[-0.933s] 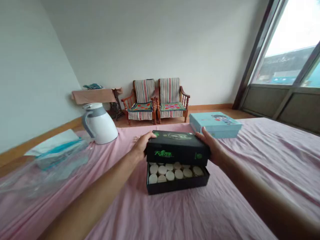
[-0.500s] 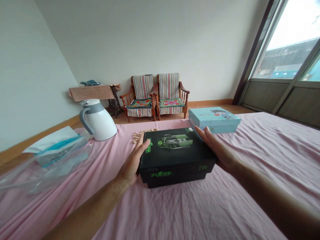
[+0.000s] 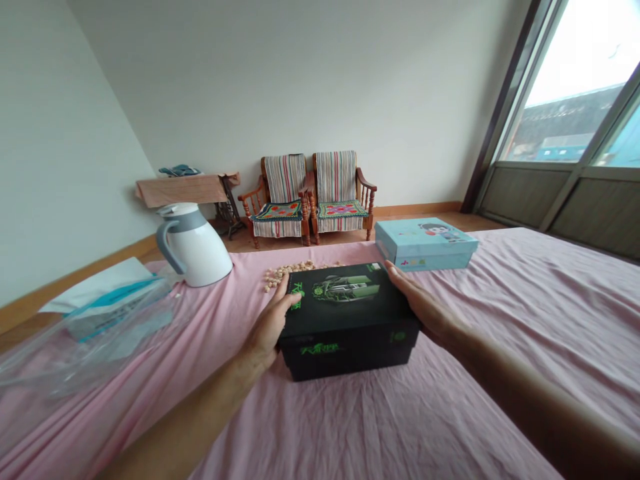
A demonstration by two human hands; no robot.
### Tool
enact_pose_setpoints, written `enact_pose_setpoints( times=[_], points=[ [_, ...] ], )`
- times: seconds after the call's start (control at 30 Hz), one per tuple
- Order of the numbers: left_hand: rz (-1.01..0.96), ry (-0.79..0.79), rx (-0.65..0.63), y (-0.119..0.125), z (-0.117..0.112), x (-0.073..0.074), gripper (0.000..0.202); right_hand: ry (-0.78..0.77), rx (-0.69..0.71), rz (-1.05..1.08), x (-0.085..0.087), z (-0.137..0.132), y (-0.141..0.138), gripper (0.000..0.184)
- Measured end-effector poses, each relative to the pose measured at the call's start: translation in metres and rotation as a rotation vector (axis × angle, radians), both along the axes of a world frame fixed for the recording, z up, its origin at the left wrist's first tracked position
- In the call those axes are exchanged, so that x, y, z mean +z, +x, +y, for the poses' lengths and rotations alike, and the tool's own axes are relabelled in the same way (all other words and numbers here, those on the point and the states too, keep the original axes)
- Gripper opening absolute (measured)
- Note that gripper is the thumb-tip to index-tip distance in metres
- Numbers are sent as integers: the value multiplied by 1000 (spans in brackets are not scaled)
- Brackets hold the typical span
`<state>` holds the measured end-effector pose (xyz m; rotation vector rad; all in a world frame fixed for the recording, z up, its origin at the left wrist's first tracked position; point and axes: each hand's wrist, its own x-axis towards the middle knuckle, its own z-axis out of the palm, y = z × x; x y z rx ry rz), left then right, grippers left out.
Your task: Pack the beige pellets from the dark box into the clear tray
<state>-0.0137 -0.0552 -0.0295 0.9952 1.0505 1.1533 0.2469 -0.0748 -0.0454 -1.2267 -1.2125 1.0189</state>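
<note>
Spread wide, our grip is two open hands pressing the black box point(image 3: 347, 327) between them. Our left hand point(image 3: 267, 320) lies against the box's left side with its fingers together, and our right hand point(image 3: 420, 307) lies flat along its right side, the fingertips near the far corner. The box sits on the pink bedsheet point(image 3: 480, 413) with its lid on and a green picture printed on top. From left to right, a clear plastic bag point(image 3: 95, 333) holding a blue-and-white packet lies at the left of the sheet. A white-and-grey jug point(image 3: 194, 247) stands beyond it. Small pale nuggets point(image 3: 290, 272) are scattered just behind the box, by our left fingertips. Past the bed are a cloth-draped table point(image 3: 183, 190) and two wooden armchairs point(image 3: 310, 197) with striped covers. A pale blue box point(image 3: 425, 243) lies just beyond our right hand, and a large window point(image 3: 565, 87) fills the right wall.
</note>
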Motion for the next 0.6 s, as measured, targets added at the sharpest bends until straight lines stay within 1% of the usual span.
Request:
enact_pose_setpoints(
  times=[0.1,0.2,0.3,0.43,0.5,0.6],
  points=[
    [-16,-41,0,-1,-2,-6,72,-88,-31,-68,1,-6,-2,76],
    [-24,-53,-4,-2,-6,-12,74,-78,-15,-89,-2,-10,-4,79],
    [-48,-63,-11,-1,-8,-18,73,-64,-3,-50,-8,-11,-5,75],
    [-69,-51,-43,0,-7,-27,72,-105,60,43,-18,-11,-6,65],
    [-59,-44,-56,0,-7,-33,70,-122,81,73,-23,-14,-7,62],
    [-5,10,-40,-1,-6,-45,64,-118,83,69,-27,-18,-10,60]
  ],
)
